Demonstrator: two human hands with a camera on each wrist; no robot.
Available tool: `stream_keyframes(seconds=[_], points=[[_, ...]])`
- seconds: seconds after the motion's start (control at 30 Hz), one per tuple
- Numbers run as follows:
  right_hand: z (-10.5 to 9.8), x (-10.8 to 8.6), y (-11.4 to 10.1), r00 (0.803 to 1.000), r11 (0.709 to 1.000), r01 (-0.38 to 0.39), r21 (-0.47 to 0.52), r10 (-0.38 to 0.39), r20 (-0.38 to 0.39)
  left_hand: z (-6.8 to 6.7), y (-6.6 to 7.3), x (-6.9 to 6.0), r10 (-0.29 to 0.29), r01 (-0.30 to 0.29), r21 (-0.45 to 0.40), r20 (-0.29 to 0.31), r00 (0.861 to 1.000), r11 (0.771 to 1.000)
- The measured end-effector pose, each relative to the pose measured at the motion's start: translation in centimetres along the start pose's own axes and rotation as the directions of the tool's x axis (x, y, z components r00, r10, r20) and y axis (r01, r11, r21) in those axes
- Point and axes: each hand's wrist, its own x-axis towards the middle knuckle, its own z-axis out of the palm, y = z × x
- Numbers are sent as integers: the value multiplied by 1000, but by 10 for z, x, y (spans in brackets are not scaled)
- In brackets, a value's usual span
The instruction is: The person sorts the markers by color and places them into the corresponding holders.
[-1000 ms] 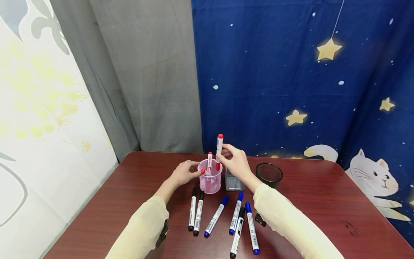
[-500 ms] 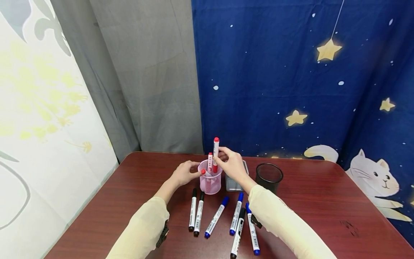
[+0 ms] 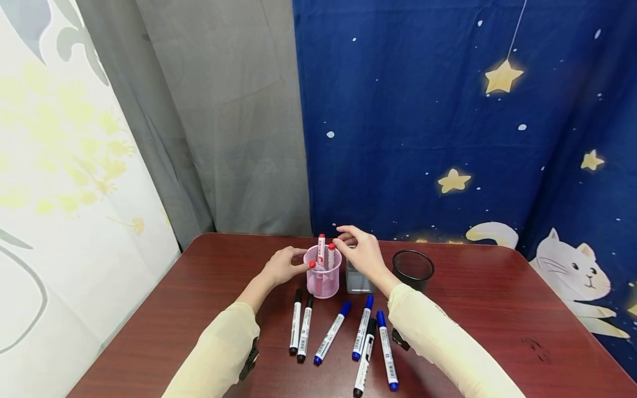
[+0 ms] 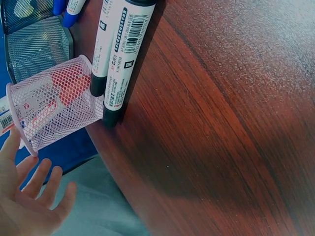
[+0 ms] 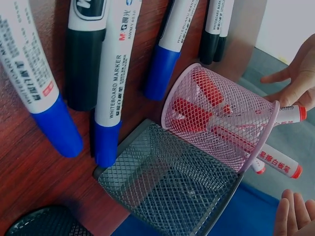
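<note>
A pink mesh pen holder (image 3: 323, 285) stands upright on the table with several red-capped whiteboard markers (image 5: 278, 161) in it. Beside it on the left is my left hand (image 3: 282, 266), its fingers spread and relaxed and touching the rim. In the left wrist view that hand (image 4: 29, 196) lies near the holder's mouth. To the right of the rim hovers my right hand (image 3: 364, 253), with loose fingers and nothing in its grasp. It partly covers a grey square mesh holder (image 3: 359, 283) in the head view.
A round black mesh holder (image 3: 414, 268) stands farther right. In front of the holders lie black markers (image 3: 295, 326) and blue markers (image 3: 332, 334), one black marker (image 3: 365, 356) among the blue ones. Curtains (image 3: 249, 138) hang behind the table (image 3: 473, 309).
The red marker held upright by my right hand has gone down into the pink holder and been let go. My right hand has drawn back slightly to the right. My left hand stays put.
</note>
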Motion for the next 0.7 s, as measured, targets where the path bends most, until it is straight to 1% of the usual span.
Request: stream_keyframes(seconds=[0.3,0.5,0.6,0.7], points=[[-11,-1,4,1000,1000,8,-7,-8,-15,-2,3,-1,-5,5,-2,2,1000,1000],[-27,-4,10,1000,1000,16,-4,-16,-10,-2,3,-2,-4,4,0,3,1000,1000],[-35,-7,12,1000,999,28,-25,-29,-3,-2,3,-2,-3,3,-1,3,1000,1000],[-45,-10,14,999,998,41,-47,-41,5,-1,2,-4,1,-1,-20,-1,1000,1000]])
